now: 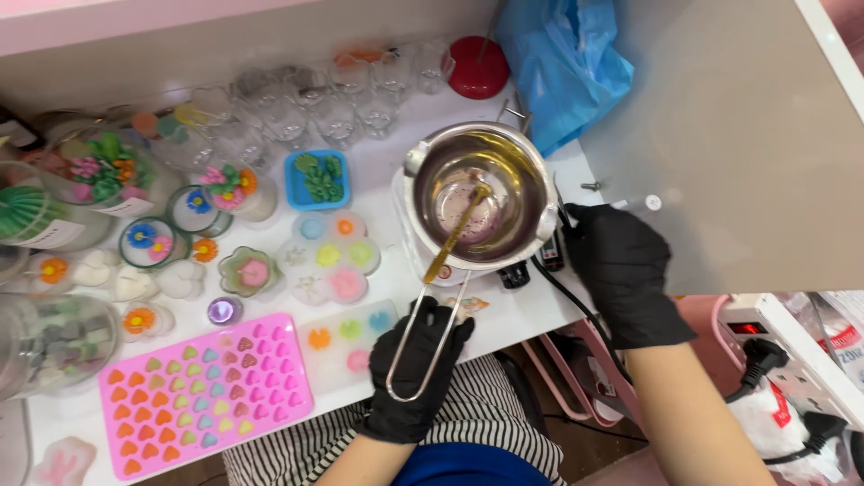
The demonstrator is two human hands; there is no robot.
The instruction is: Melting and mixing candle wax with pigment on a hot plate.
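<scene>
On the white table [378,175] sits a shiny metal pot [480,193]. It rests on a small heater [526,270] near the table's right edge. A little pinkish melted stuff lies at the bottom of the pot, and a thin stick [457,232] leans inside it. The left hand [416,364], in a black glove, has its fingers curled tight around the pot's long wire handle [430,337]. The right hand [623,270], also gloved in black, lies by the heater's right side with its fingers bent close together; I cannot tell if it grips anything. A pink tray [202,391] of small hearts lies to the left. Clear glass cups [306,112] stand at the back.
</scene>
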